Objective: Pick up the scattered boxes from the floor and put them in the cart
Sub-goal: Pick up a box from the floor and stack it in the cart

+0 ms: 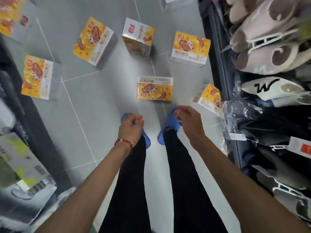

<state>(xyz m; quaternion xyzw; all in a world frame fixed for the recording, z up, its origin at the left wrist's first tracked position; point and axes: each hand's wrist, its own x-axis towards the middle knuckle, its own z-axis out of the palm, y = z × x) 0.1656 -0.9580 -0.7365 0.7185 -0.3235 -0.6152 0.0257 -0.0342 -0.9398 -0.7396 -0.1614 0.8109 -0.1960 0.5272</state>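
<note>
**A:** Where do the yellow-and-white cardboard boxes (94,41) lie?

**B:** Scattered over the grey tiled floor (101,115). The nearest box (154,88) lies flat, just ahead of the person's blue rubber slippers (170,125). A tilted box (210,98) sits at the foot of the dark shelf unit (217,47) on the right, its near end hidden behind a clear plastic bag (235,113).

**A:** And farther out?

**B:** A flat box (191,47) lies close to that same shelf unit. Left of it an upright box (138,37) stands on a narrow side. Well off to the left, a side box (38,77) lies beside dark shelving — the picture is blurred there.

**A:** What are the hands doing?

**B:** Both hang over the feet, apart from every box. The left hand (132,125), with a red string bracelet (125,142) at the wrist, has its fingers curled tight into a fist and holds nothing. The right hand (190,120) has its fingers loosely curled and relaxed — it holds nothing either.

**A:** Anything else in view?

**B:** Black trousers (131,190) below the arms, and beige-and-brown plush slippers (269,47) stacked on the right-hand shelves.
</note>
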